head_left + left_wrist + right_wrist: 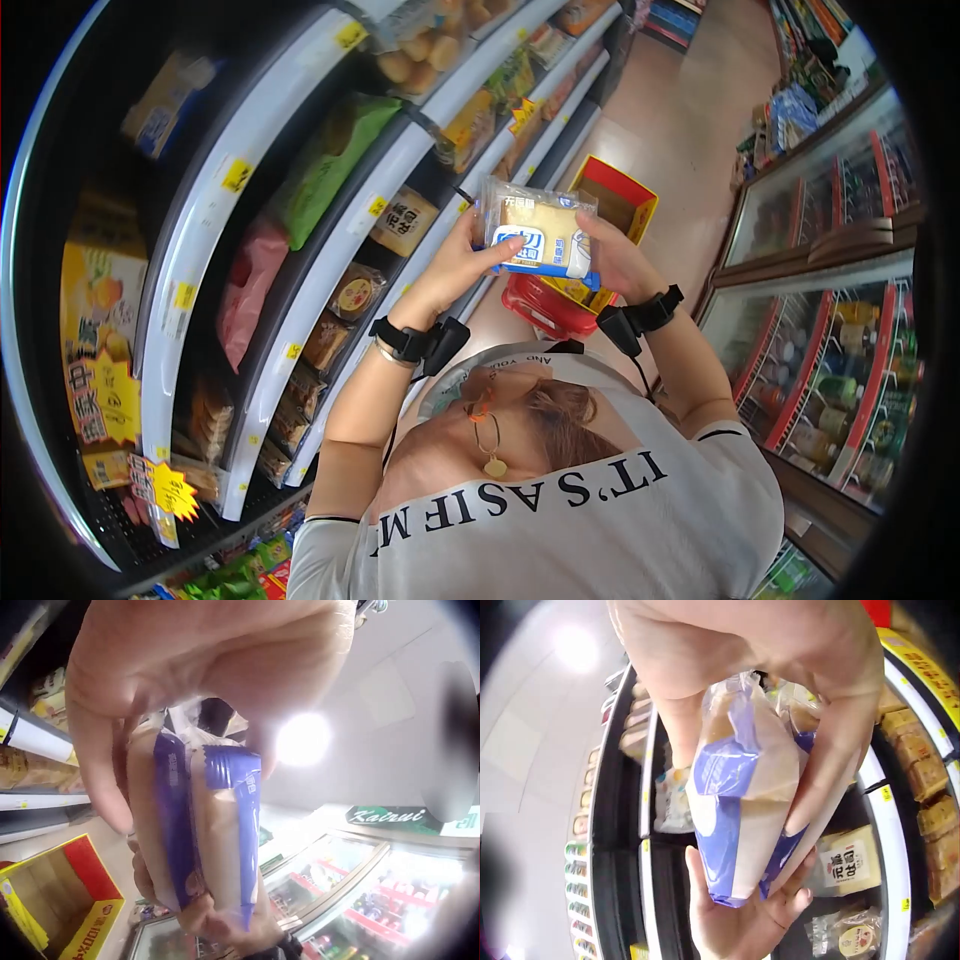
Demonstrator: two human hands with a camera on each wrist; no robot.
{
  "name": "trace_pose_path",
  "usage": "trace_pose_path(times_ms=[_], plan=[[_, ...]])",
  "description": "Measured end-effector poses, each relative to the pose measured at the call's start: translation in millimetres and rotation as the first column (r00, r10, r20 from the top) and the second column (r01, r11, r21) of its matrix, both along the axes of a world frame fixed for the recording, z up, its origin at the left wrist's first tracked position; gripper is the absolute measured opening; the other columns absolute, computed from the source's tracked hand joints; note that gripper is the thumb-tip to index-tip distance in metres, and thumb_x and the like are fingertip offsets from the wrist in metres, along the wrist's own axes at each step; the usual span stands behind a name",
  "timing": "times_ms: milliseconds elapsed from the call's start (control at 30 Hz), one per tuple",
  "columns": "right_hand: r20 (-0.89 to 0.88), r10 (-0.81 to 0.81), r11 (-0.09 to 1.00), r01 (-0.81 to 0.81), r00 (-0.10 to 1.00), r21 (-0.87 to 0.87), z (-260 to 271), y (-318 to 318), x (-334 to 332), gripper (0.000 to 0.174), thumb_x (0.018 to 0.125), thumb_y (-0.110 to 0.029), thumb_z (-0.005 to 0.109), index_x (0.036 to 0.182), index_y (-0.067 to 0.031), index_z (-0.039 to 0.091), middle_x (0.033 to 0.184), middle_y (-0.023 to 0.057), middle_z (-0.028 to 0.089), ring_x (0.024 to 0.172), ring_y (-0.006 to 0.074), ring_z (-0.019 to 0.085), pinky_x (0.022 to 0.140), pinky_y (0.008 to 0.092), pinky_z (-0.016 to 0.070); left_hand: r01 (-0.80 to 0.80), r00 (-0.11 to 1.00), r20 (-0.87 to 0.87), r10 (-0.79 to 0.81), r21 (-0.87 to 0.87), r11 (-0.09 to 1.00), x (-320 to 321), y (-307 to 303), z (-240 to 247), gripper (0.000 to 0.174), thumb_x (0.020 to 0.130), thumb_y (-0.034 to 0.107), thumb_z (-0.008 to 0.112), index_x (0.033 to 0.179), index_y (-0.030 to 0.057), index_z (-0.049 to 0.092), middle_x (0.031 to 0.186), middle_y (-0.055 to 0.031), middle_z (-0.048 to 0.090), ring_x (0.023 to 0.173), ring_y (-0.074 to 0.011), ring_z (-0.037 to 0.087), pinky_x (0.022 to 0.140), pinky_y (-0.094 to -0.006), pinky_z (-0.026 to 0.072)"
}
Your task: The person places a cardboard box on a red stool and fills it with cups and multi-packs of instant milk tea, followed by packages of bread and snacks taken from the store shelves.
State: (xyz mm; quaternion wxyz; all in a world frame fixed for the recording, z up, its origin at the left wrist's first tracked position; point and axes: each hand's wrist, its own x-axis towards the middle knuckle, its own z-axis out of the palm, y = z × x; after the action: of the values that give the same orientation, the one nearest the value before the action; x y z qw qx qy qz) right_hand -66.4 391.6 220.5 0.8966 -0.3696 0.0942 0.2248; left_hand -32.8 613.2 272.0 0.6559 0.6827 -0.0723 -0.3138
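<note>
Two wrapped packs of sliced bread, clear film with blue-and-white printing, are held together between both hands; in the head view the front bread pack [545, 235] covers the other. The left hand [462, 262] grips one side, its thumb lying across the label. On the opposite side the right hand [622, 262] holds the edge. In the left wrist view the blue-ended bread packs [225, 840] stand side by side below the left hand [202, 660]. From the right wrist, a bread pack [742, 787] shows between thumb and fingers of the right hand [772, 652].
Tilted shelves [330, 225] with packaged breads line the left, including a cream toast pack [403, 222] close by. Beyond the hands are a yellow-and-red carton [640, 190] and a red plastic item [540, 308]. Glass-door fridges [800, 330] with bottles stand on the right.
</note>
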Motion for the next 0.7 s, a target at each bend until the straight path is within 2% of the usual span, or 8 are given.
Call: trace_pose_path(times_ms=[33,133,267,333,433,533,600,700], plan=[[0.005,0.045,0.998,-0.045,0.999,0.049,-12.2,-5.5,-1.3,0.052,0.089,-0.033,0.052,0.127,0.0001,0.040,0.120,0.0155,0.054,0.105,0.0232,0.057,0.089,0.0356,0.0467,0.056,0.998,-0.008,-0.056,0.089,0.994,5.5,-3.1,-13.4,0.074,0.081,0.040,0.065,0.132,-0.0019,0.030,0.113,-0.0110,0.054,0.100,-0.0145,0.054,0.074,-0.0260,0.0484],[-0.057,0.100,0.982,-0.089,0.993,0.165,-55.2,-22.7,-2.3,0.056,0.086,-0.030,0.057,0.128,0.0009,0.038,0.122,0.0168,0.052,0.108,0.0252,0.055,0.092,0.0368,0.0448,0.137,0.990,-0.046,-0.131,0.203,0.970,14.1,-23.9,-27.1,0.075,0.081,0.047,0.061,0.132,0.0000,0.031,0.113,-0.0101,0.054,0.099,-0.0150,0.054,0.073,-0.0276,0.0490],[-0.176,0.088,0.944,-0.026,0.980,0.329,-91.2,-41.3,-7.7,0.054,0.085,-0.026,0.058,0.128,0.0021,0.039,0.123,0.0195,0.050,0.110,0.0281,0.053,0.097,0.0388,0.0404,0.249,0.948,-0.249,-0.198,0.198,0.948,33.2,-40.7,-56.7,0.072,0.083,0.055,0.054,0.126,-0.0004,0.040,0.115,-0.0103,0.053,0.103,-0.0166,0.053,0.075,-0.0291,0.0484],[-0.272,-0.004,0.951,0.088,0.962,0.295,-108.3,-47.7,-8.3,0.050,0.086,-0.024,0.058,0.127,-0.0010,0.042,0.121,0.0162,0.053,0.107,0.0259,0.055,0.095,0.0372,0.0414,0.280,0.934,-0.283,-0.217,0.205,0.938,40.7,-44.3,-69.0,0.072,0.084,0.056,0.051,0.126,-0.0008,0.041,0.115,-0.0110,0.053,0.105,-0.0171,0.052,0.079,-0.0295,0.0468],[-0.400,-0.144,0.950,0.240,0.905,0.201,-134.8,-60.8,-1.1,0.045,0.086,-0.021,0.058,0.124,-0.0006,0.044,0.119,0.0162,0.055,0.105,0.0262,0.056,0.094,0.0380,0.0431,0.206,0.972,-0.173,-0.161,0.285,0.936,48.9,-41.8,-93.1,0.065,0.086,0.048,0.054,0.129,0.0018,0.040,0.116,-0.0098,0.052,0.103,-0.0158,0.053,0.082,-0.0275,0.0439],[-0.510,-0.295,0.902,0.412,0.808,0.131,-172.8,-73.8,14.4,0.039,0.086,-0.020,0.058,0.119,-0.0013,0.047,0.116,0.0148,0.057,0.102,0.0273,0.057,0.091,0.0395,0.0455,0.186,0.977,-0.153,-0.151,0.253,0.949,55.6,-32.9,-97.1,0.057,0.085,0.037,0.060,0.127,0.0027,0.044,0.108,-0.0091,0.056,0.095,-0.0131,0.054,0.076,-0.0229,0.0433],[-0.547,-0.521,0.777,0.629,0.656,0.014,-201.7,-79.7,28.8,0.036,0.086,-0.019,0.059,0.117,-0.0038,0.048,0.115,0.0141,0.057,0.102,0.0287,0.057,0.090,0.0418,0.0466,0.156,0.976,-0.188,-0.111,0.246,0.957,57.9,-18.4,-110.5,0.050,0.085,0.032,0.061,0.125,0.0042,0.048,0.106,-0.0072,0.056,0.093,-0.0122,0.054,0.077,-0.0235,0.0434],[-0.618,-0.585,0.691,0.722,0.526,-0.041,-249.1,-84.7,56.0,0.033,0.087,-0.020,0.058,0.116,-0.0069,0.049,0.112,0.0126,0.058,0.100,0.0286,0.057,0.085,0.0435,0.0484,0.096,0.960,-0.279,-0.009,0.300,0.949,56.5,0.2,-121.4,0.049,0.085,0.031,0.061,0.124,0.0056,0.048,0.105,-0.0054,0.056,0.094,-0.0120,0.055,0.080,-0.0249,0.0435]])
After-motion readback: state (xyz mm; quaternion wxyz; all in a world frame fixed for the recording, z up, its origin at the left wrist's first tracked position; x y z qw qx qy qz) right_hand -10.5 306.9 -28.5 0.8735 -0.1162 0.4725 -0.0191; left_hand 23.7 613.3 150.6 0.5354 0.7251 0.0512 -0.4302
